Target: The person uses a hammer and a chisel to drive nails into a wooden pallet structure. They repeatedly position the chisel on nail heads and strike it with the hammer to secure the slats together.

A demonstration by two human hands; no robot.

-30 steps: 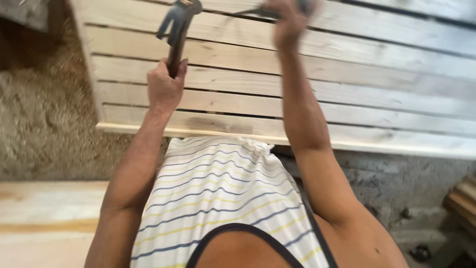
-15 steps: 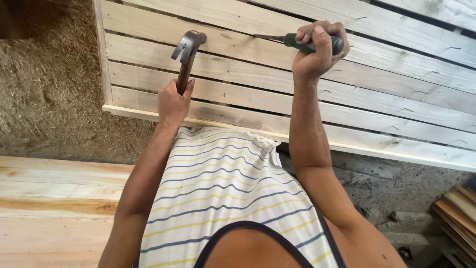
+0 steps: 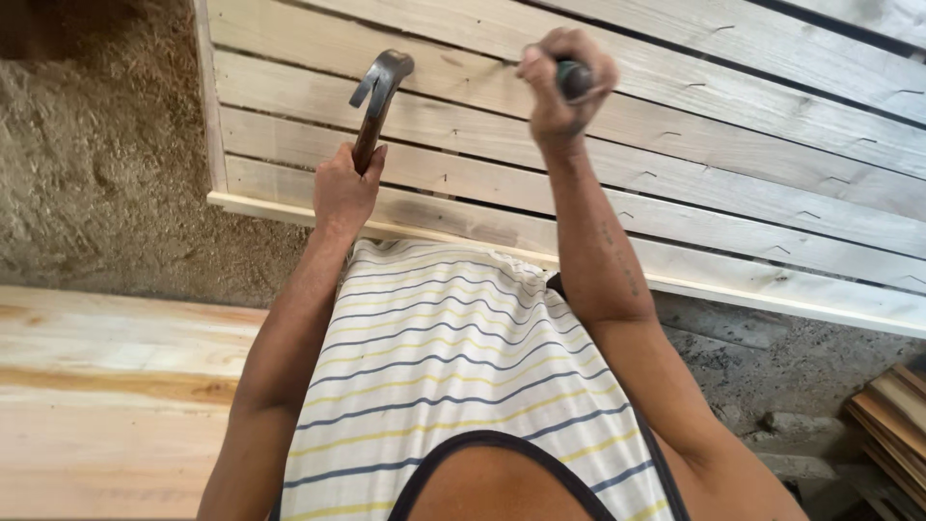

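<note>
Left hand (image 3: 345,188) grips a claw hammer (image 3: 378,96); right hand (image 3: 562,82) clenches a dark-handled tool (image 3: 575,77) over the slatted panel (image 3: 733,164).

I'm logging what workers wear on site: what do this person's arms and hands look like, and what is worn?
Both arms are bare to the shoulder. The left hand and right hand wear no gloves, rings or watch. A sleeveless striped top, white with blue and yellow lines, dark-edged, is worn.

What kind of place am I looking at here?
Probably a rough woodworking yard or workshop: a slatted wooden panel lies on bare dirt ground, planks sit nearby, and the left hand holds a claw hammer.
</note>
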